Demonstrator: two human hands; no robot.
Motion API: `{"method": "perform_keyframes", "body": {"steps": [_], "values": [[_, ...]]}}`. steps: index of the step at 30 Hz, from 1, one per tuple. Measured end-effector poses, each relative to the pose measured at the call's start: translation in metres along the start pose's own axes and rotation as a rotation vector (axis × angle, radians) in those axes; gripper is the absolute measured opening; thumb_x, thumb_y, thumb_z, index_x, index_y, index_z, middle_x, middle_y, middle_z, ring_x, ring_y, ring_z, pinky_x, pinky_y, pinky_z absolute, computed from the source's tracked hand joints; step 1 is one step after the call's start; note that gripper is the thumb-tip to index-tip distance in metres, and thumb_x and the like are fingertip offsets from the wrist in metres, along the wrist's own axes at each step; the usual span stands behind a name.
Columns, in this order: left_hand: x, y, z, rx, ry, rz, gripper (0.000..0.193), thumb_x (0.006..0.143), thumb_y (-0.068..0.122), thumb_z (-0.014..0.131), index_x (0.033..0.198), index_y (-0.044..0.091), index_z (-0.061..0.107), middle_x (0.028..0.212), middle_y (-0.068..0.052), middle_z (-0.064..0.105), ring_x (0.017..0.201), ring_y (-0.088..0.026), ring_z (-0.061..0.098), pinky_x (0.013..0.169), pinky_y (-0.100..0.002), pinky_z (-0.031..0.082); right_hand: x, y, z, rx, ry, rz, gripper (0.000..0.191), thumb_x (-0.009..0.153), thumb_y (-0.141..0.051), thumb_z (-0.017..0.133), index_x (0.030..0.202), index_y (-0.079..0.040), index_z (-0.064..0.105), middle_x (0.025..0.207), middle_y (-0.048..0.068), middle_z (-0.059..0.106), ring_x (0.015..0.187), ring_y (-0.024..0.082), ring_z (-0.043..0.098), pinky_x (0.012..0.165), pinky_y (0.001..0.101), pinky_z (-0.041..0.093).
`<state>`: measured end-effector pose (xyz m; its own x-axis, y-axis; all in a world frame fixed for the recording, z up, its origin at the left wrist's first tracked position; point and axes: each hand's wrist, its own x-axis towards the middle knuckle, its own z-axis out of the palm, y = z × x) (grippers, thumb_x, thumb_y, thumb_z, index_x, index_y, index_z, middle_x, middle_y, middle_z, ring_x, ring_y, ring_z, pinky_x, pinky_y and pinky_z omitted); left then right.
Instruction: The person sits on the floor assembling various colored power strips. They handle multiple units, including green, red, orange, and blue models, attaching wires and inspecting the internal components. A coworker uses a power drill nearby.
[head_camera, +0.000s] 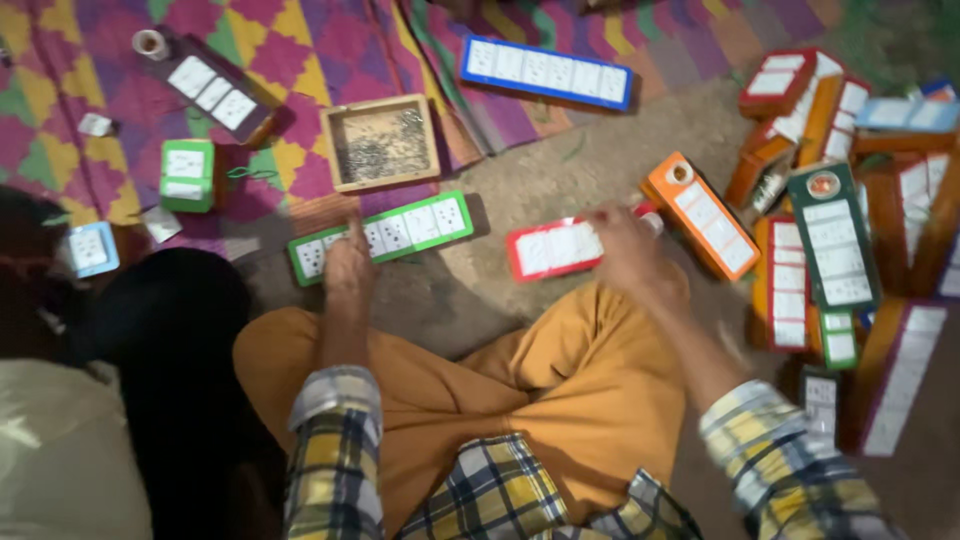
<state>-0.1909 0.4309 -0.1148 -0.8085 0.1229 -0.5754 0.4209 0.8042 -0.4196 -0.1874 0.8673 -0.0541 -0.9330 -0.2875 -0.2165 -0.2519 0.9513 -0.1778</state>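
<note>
Two long, flat switch boards lie on the floor right in front of the seated person's crossed legs, one under each hand. The left hand (348, 262) rests palm-down on the green-framed board with white switch plates (382, 237), near its left end; the fingers look laid flat on top, not curled round it. That board's long axis runs left to right, tilted slightly up at the right, so most of its length stretches away to the right of that hand. The right hand (628, 245) sits at the right end of the red-framed board with white plates (556, 249), whose length runs off to the left from it; motion blur hides whether that grip is closed on the edge. An orange board (700, 214) lies just beyond, angled. A small wooden tray of tiny metal parts (380, 142) stands farther out, closer to the left hand.
</note>
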Motion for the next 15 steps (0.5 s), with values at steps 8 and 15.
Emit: {"method": "perform_keyframes", "body": {"steps": [8,15], "values": [[-0.001,-0.011,0.015,-0.646,0.332,-0.472,0.053,0.094,0.016,0.057,0.143,-0.001,0.049,0.113,-0.007,0.071,0.093,-0.019,0.069,0.074,-0.035,0.058,0.006,-0.135,0.054,0.083,-0.074,-0.219,0.085,0.063,-0.005,0.082,0.143,-0.007,0.056,0.136,0.017,0.055,0.124,0.039,0.051,0.096,0.0507,0.049],[-0.044,0.059,0.001,-3.112,0.394,0.189,0.035,0.076,0.011,0.069,0.108,-0.003,0.067,0.088,-0.011,0.068,0.080,-0.026,0.067,0.075,-0.044,0.059,-0.005,-0.195,0.011,0.420,0.070,-0.296,0.042,0.083,-0.013,0.079,0.123,-0.006,0.069,0.122,0.016,0.069,0.112,0.036,0.065,0.091,0.0453,0.053]]}}
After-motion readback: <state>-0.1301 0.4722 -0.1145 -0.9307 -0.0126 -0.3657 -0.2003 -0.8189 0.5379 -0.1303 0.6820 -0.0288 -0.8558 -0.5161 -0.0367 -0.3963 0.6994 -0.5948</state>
